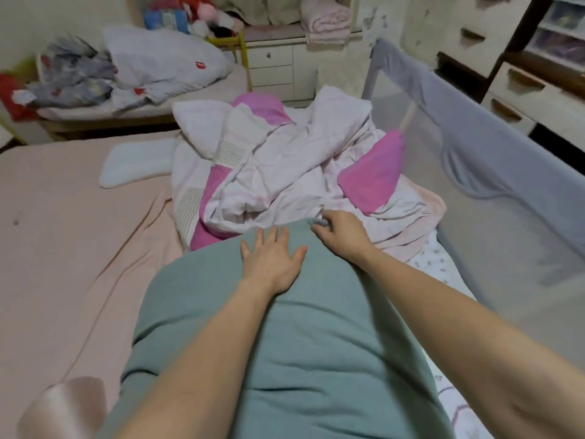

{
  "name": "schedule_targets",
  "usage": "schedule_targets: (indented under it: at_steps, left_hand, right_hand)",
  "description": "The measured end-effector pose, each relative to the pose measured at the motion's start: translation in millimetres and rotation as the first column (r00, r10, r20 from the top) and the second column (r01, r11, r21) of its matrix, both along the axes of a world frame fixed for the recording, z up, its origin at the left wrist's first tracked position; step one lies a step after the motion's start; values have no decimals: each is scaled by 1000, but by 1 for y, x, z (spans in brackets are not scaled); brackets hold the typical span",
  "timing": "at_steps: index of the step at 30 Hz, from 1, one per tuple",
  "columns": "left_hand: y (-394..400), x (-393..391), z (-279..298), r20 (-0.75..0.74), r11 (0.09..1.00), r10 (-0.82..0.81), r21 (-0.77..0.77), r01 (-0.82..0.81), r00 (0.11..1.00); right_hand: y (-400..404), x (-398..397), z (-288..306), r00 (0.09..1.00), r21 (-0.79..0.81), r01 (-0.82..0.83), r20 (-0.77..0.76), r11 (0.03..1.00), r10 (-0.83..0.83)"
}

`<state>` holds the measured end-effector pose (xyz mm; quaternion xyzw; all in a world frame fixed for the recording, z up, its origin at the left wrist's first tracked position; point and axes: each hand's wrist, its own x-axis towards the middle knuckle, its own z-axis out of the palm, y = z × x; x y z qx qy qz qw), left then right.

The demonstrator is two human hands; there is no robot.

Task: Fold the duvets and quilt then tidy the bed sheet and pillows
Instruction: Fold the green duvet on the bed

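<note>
Head view: teal quilt (300,327) lies lengthwise on the bed (63,232), under both forearms. Left hand (272,261) rests flat on its far end, fingers straight and spread. Right hand (340,232), just beside, pinches the quilt's far edge with curled fingers. A crumpled pink-and-white duvet (285,166) lies just beyond both hands, touching the quilt's far end. Grey mesh bed rail (490,185) stands to the right.

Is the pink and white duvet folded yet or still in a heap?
Not folded. The pink and white duvet lies crumpled in a heap beyond the green quilt.
</note>
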<state>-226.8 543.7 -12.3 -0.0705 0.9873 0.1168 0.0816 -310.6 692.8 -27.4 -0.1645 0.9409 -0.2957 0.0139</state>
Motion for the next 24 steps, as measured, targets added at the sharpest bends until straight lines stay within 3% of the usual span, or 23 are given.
schedule_targets:
  at_steps: [2,3,5,7,9,12,13,15,16,19,24]
  left_hand:
    - [9,-7,-17,-33,1000,17,20,-16,999]
    - [13,-8,-27,-17,999,28,26,-27,999]
    - [24,-10,-50,124,999,-40,9,39,991]
    - [29,-10,-61,232,993,-119,23,117,966]
    - [23,-13,-57,199,991,-128,62,118,972]
    - [-9,-1,-40,60,994,28,103,-34,998]
    - [-34,8,-34,36,984,120,129,-123,992]
    - [-77,25,-29,41,952,271,135,-274,962]
    - [-117,45,-26,60,919,374,109,-379,925]
    - [-182,78,-25,162,824,552,44,-565,818]
    - [-249,128,-65,250,665,695,133,-735,674]
  right_hand:
    - [19,-2,-24,988,45,62,-147,997,-54]
    - [30,-1,-41,989,102,79,-135,992,-65]
    - [56,10,-74,995,358,78,25,931,-93]
    - [70,18,-92,976,607,-61,203,792,-80]
    - [59,8,-79,986,697,-68,158,714,-61]
    - [-1,-10,-31,999,543,7,28,840,-27]
    - [-40,-13,-16,998,450,-60,30,891,52]
    - [-104,-5,7,966,345,-251,36,904,255]
    - [-154,9,15,922,346,-372,34,861,385]
    - [-230,37,7,828,400,-539,91,741,554]
    - [-337,71,-47,765,599,-592,207,540,610]
